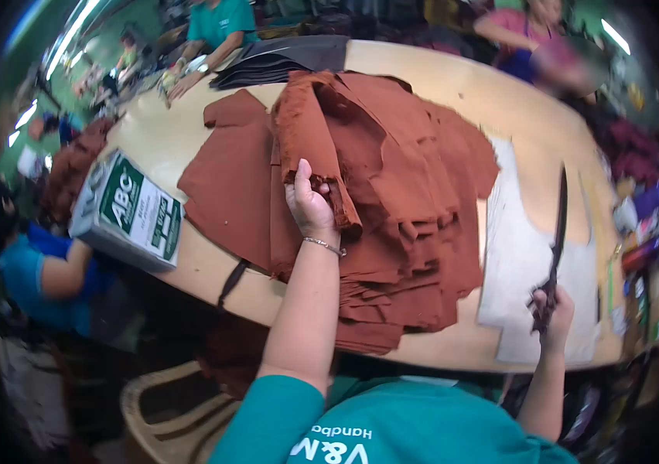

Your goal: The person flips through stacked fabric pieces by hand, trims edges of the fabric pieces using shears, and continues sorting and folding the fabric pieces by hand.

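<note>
My left hand (312,203) is closed around the near end of a rolled piece of rust-brown material (308,127), palm up. Beneath and beside it lies a loose heap of rust-brown sheets (438,193) with uneven, overlapping edges. On the right, my right hand (555,315) grips the handle of a long, narrow, dark-bladed cutting tool (559,220), its tip pointing away from me. Whether it is a knife or closed shears, I cannot tell. Under that tool is a white cut-out pattern sheet (511,286) on the table.
The pale table (422,58) carries a stack of dark sheets (283,62) at the back and an ABC box (132,209) at the left edge. A small black item (233,280) lies at the front edge. Other people stand around the table; a chair (163,402) is below left.
</note>
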The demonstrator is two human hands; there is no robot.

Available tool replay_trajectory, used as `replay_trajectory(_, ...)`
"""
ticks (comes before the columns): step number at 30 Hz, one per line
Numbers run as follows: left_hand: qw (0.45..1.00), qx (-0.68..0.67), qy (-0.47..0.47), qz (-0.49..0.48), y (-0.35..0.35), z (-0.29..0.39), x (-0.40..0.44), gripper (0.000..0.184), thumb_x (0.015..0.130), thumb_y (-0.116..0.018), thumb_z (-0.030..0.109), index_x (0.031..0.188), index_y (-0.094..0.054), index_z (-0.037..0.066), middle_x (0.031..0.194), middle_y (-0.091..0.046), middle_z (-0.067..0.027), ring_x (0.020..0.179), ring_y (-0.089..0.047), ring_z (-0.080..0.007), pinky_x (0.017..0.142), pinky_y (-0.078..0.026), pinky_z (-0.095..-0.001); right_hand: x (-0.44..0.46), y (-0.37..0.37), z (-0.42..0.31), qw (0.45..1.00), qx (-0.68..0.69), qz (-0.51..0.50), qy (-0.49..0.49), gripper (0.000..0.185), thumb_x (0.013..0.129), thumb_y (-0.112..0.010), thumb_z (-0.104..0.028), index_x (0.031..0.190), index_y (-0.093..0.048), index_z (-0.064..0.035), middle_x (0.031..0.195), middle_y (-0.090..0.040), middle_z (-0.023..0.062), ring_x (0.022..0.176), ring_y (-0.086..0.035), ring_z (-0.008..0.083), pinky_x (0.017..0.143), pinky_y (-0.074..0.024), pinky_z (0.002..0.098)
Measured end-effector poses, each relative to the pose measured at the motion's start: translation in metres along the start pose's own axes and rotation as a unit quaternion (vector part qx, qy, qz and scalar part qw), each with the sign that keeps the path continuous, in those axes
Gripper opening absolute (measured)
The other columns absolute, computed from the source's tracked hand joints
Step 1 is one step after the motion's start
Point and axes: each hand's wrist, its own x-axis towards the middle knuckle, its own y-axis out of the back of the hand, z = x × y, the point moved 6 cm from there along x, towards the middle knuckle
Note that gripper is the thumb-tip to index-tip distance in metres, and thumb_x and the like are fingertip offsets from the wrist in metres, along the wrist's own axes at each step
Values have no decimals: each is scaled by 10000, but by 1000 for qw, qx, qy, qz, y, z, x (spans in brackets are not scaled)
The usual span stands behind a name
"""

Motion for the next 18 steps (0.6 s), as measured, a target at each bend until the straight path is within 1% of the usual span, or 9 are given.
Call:
replay_trajectory(3,999,-37,1,-15,-1,3,0,122,799,-569,202,839,-533,93,694,-504,38,502,-396,-33,437,-325,-168,13,77,27,958,-242,123,-93,287,714,-678,-213,627,-524,12,479,-440,38,435,-404,92,407,-326,252)
replay_trajectory(5,1000,-27,0,-13,-3,5,-1,126,799,-569,207,835,-527,93,702,-499,40,506,-398,-33,439,-329,-171,26,127,72,901,-401,146,-77,301,703,-683,-224,630,-556,40,505,-494,129,457,-492,180,459,-378,322)
replay_trajectory(8,999,20,-23,-30,-2,4,-3,144,798,-570,215,835,-515,87,718,-490,38,504,-390,-35,438,-331,-177,27,165,98,845,-499,188,-49,282,688,-687,-220,661,-591,44,596,-543,208,567,-569,294,550,-414,390)
replay_trajectory(11,999,33,-25,-21,-5,4,-4,151,797,-570,217,826,-511,81,713,-481,34,496,-382,-40,435,-333,-181,30,165,103,842,-513,148,-80,246,689,-674,-216,675,-613,22,656,-577,216,661,-587,339,605,-425,411)
replay_trajectory(12,999,34,-21,-18,-6,4,-6,152,795,-572,215,826,-512,79,710,-481,32,501,-387,-40,436,-333,-180,31,161,104,852,-495,111,-130,254,665,-682,-222,713,-612,18,726,-596,218,695,-586,350,625,-439,411)
replay_trajectory(15,999,29,-15,-7,-8,8,-8,139,793,-573,209,804,-521,81,690,-486,33,507,-395,-40,440,-328,-176,48,155,100,751,-645,34,-139,273,621,-698,-211,753,-610,12,780,-606,213,709,-587,352,635,-455,413)
replay_trajectory(16,1000,20,-14,-1,-9,9,-8,127,793,-572,204,781,-527,86,676,-489,37,503,-394,-38,441,-321,-173,59,141,78,724,-673,-46,-141,371,570,-728,-219,826,-590,12,852,-594,206,789,-572,352,690,-457,410)
replay_trajectory(17,1000,12,-12,5,-9,9,-8,119,793,-570,200,759,-533,92,661,-492,42,499,-392,-36,443,-315,-170,74,135,71,793,-607,0,-58,416,574,-727,-211,884,-566,15,874,-574,194,873,-542,342,760,-433,393)
replay_trajectory(18,1000,16,-17,-2,-7,7,-6,122,792,-571,201,767,-523,92,667,-485,41,500,-393,-38,441,-321,-172,76,86,3,837,-547,-8,25,409,610,-707,-157,942,-539,13,936,-546,179,948,-503,323,812,-406,377)
